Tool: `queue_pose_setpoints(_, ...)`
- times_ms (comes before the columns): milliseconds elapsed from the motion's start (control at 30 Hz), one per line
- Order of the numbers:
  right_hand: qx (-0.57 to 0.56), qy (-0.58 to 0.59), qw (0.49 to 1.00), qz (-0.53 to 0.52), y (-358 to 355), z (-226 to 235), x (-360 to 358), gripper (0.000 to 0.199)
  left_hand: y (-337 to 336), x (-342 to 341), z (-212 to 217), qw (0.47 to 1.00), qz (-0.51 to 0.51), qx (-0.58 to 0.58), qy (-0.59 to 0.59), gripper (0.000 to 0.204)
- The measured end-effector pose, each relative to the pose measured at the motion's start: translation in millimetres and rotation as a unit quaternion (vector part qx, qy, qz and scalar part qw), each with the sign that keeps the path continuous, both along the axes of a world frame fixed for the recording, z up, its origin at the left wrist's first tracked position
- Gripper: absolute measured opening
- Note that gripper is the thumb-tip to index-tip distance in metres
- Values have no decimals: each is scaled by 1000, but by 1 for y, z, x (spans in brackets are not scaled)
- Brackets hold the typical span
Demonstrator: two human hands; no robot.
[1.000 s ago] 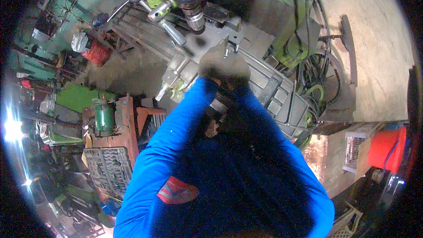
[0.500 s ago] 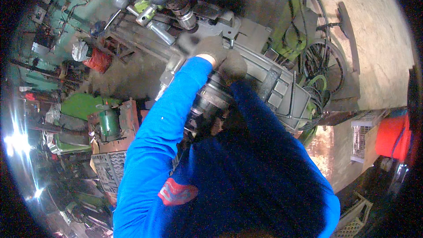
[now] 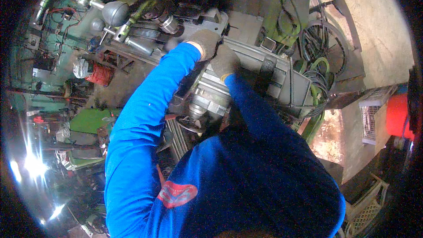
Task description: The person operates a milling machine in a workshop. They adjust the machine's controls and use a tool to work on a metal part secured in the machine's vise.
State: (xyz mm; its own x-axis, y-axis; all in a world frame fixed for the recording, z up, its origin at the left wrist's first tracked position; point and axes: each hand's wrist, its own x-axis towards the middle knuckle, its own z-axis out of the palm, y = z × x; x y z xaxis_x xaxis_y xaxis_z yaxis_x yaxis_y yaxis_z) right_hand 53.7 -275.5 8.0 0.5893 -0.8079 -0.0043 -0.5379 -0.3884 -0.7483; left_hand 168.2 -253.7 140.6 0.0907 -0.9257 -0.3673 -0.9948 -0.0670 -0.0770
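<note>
My left hand (image 3: 205,43), in a grey-brown glove, is over the grey metal machine bed (image 3: 253,50). Close beside it, to the right and slightly nearer, is my right hand (image 3: 225,61), gloved alike. Both hands look closed, backs upward; whatever they hold is hidden beneath them. To the left of my left hand a metal drill chuck (image 3: 168,24) points down. Nearer than my right hand sits a shiny metal machine fitting (image 3: 209,97) with stepped round parts.
A lever with a grey ball end (image 3: 115,13) juts out at the upper left. Coiled cables (image 3: 319,81) hang by the bed's right end. A red bundle (image 3: 100,74) lies beyond on the left. A pale plastic crate (image 3: 368,205) is at the lower right.
The view has shifted, so the lever and chuck appear farther left. My hands remain together over the bed, and the metal fitting below them is more exposed.
</note>
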Motion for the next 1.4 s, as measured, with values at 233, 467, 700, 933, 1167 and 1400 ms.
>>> queue_pose_setpoints(233, 3, -1, 1000, 24, -1, 10, -4, 33, 7, 14, 12, 998, -69, -13, -4, 35)
queue_pose_setpoints(467, 5, -21, 995, 96, -12, 25, -26, 52, 19, 34, -2, 997, -64, -29, 40, 29)
queue_pose_setpoints(700, -7, -4, 989, 145, -22, 13, -28, 52, 29, 36, -9, 995, -44, -80, 36, 31)
queue_pose_setpoints(933, 6, -86, 991, 107, -15, 6, -32, 42, 40, 45, -13, 987, -56, -138, 59, 36)
queue_pose_setpoints(1167, 10, -91, 990, 107, -14, 10, -34, 46, 37, 59, -22, 981, -10, -158, 108, 46)
queue_pose_setpoints(1400, 1, -100, 984, 144, -21, 18, -42, 47, 40, 45, -12, 975, 24, -150, 162, 43)
